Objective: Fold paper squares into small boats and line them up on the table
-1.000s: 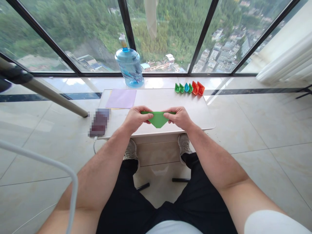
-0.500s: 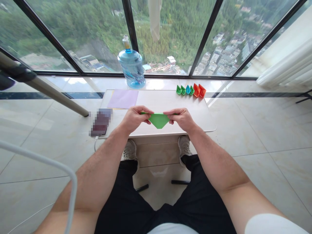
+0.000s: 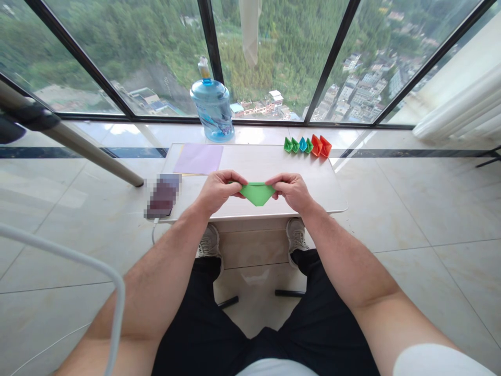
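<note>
A folded piece of green paper [image 3: 258, 194] is held up over the near part of the low table, its blunt point facing me. My left hand [image 3: 222, 191] pinches its left corner between thumb and fingers. At the right corner, my right hand [image 3: 288, 190] grips it the same way. Both hands are closed on the paper, and a narrow strip shows along its top edge. Beyond them, a row of small folded paper boats [image 3: 307, 145] in green, blue and orange stands at the table's far right corner.
Lilac paper sheets [image 3: 199, 159] lie at the far left of the white table [image 3: 250, 162]. A phone [image 3: 162, 196], blurred out, with a cable rests at the left edge. Behind the table stands a blue water bottle [image 3: 213, 109] by the window. A pole [image 3: 97, 151] slants at left.
The right-hand fingers have shifted slightly outward along the paper's top edge, so more of its right side shows. Otherwise both hands keep their hold.
</note>
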Available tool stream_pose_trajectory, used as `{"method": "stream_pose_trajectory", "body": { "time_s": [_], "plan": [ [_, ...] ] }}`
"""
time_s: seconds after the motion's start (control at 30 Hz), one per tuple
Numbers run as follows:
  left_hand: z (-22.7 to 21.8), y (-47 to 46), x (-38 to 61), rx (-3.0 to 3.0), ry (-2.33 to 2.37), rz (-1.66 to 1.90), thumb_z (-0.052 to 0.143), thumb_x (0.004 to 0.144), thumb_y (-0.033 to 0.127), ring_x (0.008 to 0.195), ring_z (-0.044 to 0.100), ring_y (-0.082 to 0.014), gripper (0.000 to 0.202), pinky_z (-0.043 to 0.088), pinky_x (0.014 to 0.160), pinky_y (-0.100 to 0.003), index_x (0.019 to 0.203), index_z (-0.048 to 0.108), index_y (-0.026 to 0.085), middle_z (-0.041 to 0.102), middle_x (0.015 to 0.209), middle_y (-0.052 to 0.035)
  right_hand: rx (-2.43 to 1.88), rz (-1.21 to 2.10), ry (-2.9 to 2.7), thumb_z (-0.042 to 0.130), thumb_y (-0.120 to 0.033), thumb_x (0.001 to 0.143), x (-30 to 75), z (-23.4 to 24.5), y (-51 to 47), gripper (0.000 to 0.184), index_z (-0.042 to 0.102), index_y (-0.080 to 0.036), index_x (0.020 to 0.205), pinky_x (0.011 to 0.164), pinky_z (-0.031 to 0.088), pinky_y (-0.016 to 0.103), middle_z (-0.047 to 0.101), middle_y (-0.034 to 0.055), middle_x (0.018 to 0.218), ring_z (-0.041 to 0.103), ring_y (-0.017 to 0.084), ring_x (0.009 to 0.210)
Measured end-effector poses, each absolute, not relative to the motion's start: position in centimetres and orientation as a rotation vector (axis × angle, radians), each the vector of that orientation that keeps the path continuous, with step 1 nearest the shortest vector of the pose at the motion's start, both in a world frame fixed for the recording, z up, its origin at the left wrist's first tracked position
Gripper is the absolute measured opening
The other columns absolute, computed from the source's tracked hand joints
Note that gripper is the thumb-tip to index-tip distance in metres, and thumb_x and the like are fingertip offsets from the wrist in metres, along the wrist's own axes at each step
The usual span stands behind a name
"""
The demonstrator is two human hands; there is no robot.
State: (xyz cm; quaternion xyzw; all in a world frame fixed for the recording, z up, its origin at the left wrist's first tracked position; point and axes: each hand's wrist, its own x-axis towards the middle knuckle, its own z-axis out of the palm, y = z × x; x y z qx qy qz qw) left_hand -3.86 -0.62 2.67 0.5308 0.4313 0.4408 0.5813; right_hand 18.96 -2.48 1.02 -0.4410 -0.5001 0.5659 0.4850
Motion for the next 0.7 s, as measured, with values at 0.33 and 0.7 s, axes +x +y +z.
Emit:
{"method": "stream_pose_trajectory", "body": {
  "time_s": [0.33,0.7],
  "plan": [
    [2.1,-1.3,-2.2,1.337,1.108,1.084,0.086,0.060,0.031,0.059,0.061,-0.0141,0.028,0.049,0.054,-0.026,0.079,0.071,0.017,0.069,0.069,-0.0006,-1.225,1.129,-1.358,0.082,-0.046,0.069,18.5,0.8,-2.5,0.036,0.072,-0.017,0.088,0.050,0.050,0.024,0.069,-0.0006,0.068,0.056,0.010,0.053],
    [1.2,-0.7,-2.4,1.610,1.304,0.805,0.074,0.067,0.029,0.070,0.067,-0.0184,0.019,0.049,0.065,-0.028,0.081,0.080,0.018,0.076,0.073,-0.0024,-1.320,0.999,-1.439,0.075,-0.033,0.069,18.0,-0.2,-2.3,0.025,0.079,-0.016,0.088,0.058,0.046,0.025,0.071,0.0010,0.071,0.057,0.012,0.061]
  ]
}}
